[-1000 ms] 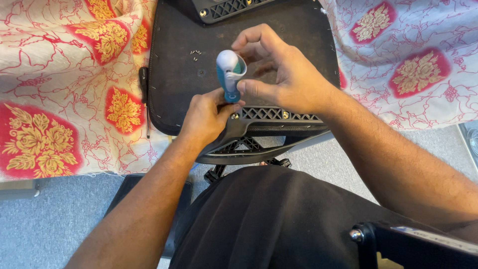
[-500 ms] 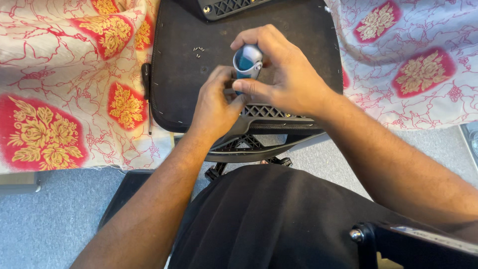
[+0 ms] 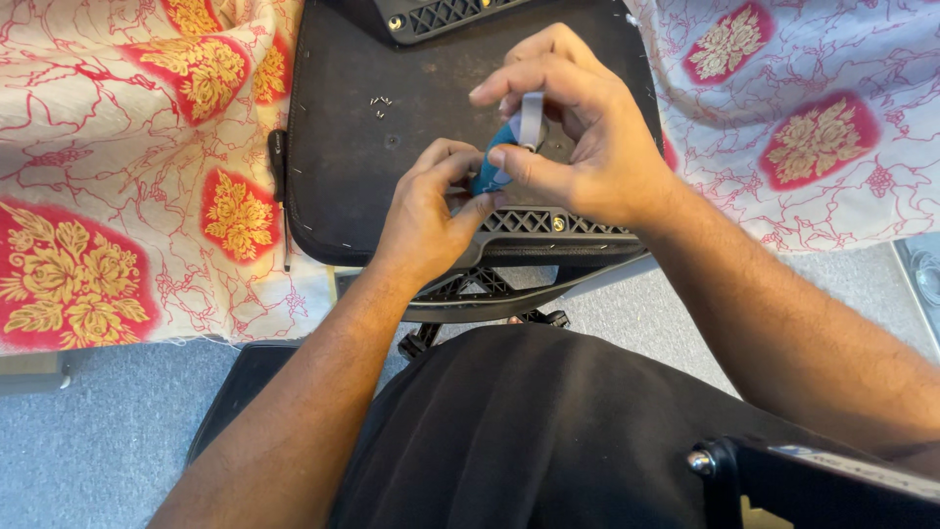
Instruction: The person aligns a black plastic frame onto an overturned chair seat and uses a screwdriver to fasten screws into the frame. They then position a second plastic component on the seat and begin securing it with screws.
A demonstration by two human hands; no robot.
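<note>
- Left hand (image 3: 431, 211): fingers curled, thumb and fingertips pinched on the lower end of a small blue tool (image 3: 487, 176); the heel of the hand lies over the near edge of the black seat panel (image 3: 392, 176).
- Right hand (image 3: 578, 137): arched over the tool from above; thumb and forefinger closed narrowly on a pale, flat strip (image 3: 531, 120) that stands up from the tool's top; the other fingers are bent and hide what lies behind them.
- Blue tool: held between both hands, just above the panel, near its front edge and right of its middle; only a short stretch of its body shows between the fingers; whether its tip touches the panel cannot be told.
- Black seat panel: a dark, rounded slab lying flat; a black plastic lattice bracket (image 3: 558, 223) with a brass-coloured screw runs along its near edge, and a second lattice piece (image 3: 441, 15) sits at its far edge.
- Small metal staples (image 3: 380, 102): a loose cluster on the panel, well apart from both hands.
- Patterned cloth (image 3: 127, 196): cream with red and gold flower motifs; spread to the left and right of the panel.
- Thin black tool (image 3: 281, 186): lies along the panel's left edge on the cloth.
- Foreground: the person's dark-clothed lap (image 3: 529, 431); grey floor (image 3: 88, 451) beside it.
</note>
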